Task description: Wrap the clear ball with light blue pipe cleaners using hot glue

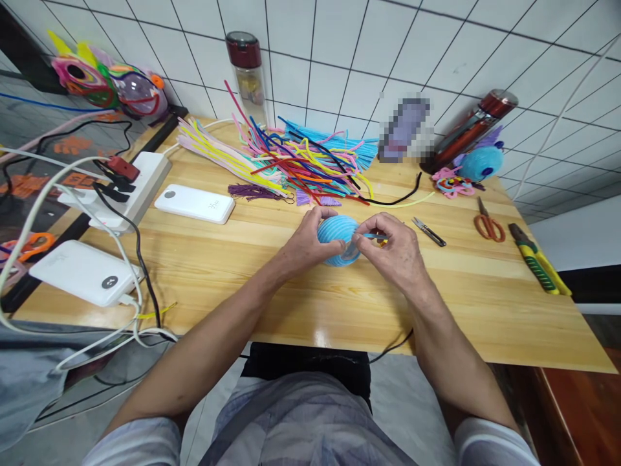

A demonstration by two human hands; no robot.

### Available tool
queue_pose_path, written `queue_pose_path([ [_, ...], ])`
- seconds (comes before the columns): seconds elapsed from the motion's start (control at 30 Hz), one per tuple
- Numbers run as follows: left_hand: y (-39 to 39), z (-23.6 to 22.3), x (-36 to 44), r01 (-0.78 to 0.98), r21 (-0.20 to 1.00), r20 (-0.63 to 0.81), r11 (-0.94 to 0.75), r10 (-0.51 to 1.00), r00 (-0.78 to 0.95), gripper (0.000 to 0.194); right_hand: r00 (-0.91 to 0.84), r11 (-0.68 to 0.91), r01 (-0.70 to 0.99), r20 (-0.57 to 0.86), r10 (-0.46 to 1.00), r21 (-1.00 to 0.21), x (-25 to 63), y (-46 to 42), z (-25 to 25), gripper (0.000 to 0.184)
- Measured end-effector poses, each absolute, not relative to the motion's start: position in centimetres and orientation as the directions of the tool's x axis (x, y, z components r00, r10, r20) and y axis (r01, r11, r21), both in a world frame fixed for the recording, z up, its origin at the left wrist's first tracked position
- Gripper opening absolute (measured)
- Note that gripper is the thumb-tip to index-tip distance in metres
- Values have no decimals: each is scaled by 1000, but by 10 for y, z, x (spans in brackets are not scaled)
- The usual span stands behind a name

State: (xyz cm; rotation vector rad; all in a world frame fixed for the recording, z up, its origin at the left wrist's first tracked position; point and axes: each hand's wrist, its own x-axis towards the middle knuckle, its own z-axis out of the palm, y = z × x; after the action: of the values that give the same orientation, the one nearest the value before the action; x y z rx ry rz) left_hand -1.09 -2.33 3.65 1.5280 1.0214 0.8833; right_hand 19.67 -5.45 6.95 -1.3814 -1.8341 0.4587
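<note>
At the centre of the frame, the left hand (310,237) grips the blue ribbed ball (338,228) while the right hand (396,252) pinches a thin blue strand (375,236) beside it, where too hard a tug could loosen the coils

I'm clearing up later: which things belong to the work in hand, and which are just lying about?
Belongs, it seems:
blue ball, in left hand
thin strip, in right hand
fuzzy stems behind
scissors, snips, pliers

Probably unrelated:
white power bank
power strip
red flask
lidded bottle
</note>
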Motion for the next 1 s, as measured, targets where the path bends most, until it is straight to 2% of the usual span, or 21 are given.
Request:
queue_pose_path([
  [0.27,-22,30,-16,37,997,42,-65,893,449,56,-121,360,638,373,920,-681,195,-56,70,7],
  [0.47,-21,41,-23,167,984,-30,-64,864,503,71,-135,361,645,365,921,-674,195,-57,71,8],
  [0.63,-19,45,-29,196,968,5,-154,798,603,84,-121,345,661,359,925,-667,195,-57,70,8],
  [1.0,-16,43,-29,152,974,43,-166,800,599,81,-123,365,636,377,918,-680,195,-56,68,9],
])
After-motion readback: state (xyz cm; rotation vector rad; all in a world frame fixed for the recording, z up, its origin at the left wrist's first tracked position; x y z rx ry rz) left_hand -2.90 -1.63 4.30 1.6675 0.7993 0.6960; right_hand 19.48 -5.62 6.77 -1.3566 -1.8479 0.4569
